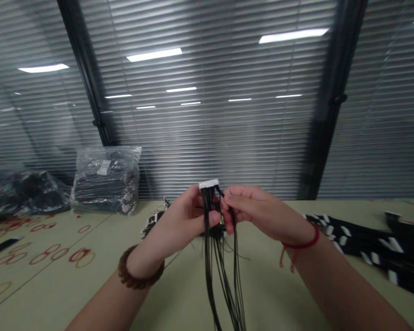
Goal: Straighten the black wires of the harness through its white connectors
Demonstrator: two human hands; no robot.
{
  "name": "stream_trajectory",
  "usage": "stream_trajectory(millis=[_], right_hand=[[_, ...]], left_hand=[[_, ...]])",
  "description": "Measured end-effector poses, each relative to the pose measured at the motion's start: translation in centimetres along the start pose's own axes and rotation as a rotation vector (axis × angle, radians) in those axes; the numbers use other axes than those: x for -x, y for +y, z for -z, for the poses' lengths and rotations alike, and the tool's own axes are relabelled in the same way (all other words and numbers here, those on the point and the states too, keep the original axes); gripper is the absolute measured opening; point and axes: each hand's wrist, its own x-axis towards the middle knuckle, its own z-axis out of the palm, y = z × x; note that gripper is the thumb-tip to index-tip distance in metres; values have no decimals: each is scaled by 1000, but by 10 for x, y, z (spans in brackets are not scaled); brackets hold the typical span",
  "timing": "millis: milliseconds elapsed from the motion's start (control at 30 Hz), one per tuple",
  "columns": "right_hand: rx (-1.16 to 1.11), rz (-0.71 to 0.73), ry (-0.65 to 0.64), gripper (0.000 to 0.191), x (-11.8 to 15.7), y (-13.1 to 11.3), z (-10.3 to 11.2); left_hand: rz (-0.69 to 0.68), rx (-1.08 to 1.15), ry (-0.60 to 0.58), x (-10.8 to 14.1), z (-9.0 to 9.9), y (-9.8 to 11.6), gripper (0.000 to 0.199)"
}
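A white connector [209, 184] with a bundle of black wires [210, 271] is held up at the middle of the view, the wires hanging down toward the bottom edge. My left hand [193, 216] is closed around the wires just below the connector, its thumb across them. On the other side, my right hand [250, 207] pinches some black wires between thumb and fingers, close beside the connector. Its fingertips partly hide where those wires are gripped.
Clear bags of wire bundles [105, 184] stand at the back left of the table [124, 312]. Red and yellow rubber bands [51, 253] lie at left. Black cables with white connectors [369, 248] lie at right. Another cable bundle [153, 223] sits behind my left hand.
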Motion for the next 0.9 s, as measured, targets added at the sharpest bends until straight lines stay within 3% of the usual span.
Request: stream_trajectory(millis=[67, 233, 367, 500, 600, 767, 900], right_hand=[[51, 7, 9, 30, -1, 3, -4], [196, 118, 192, 17, -2, 10, -6], [214, 64, 54, 16, 4, 2, 5], [121, -9, -84, 17, 12, -8, 23], [46, -33, -116, 18, 16, -9, 39], [-16, -30, -9, 37, 22, -5, 59], [17, 15, 98, 54, 29, -7, 67]], left_hand=[[-23, -10, 23, 0, -5, 0, 30], [-28, -20, 85, 2, -8, -1, 29], [-56, 40, 142, 3, -6, -3, 27], [-185, 145, 309, 1, 12, 9, 31], [-307, 203, 482, 0, 33, 26, 30], [-504, 145, 697, 5, 56, 40, 29], [-492, 6, 733, 5, 59, 35, 26]])
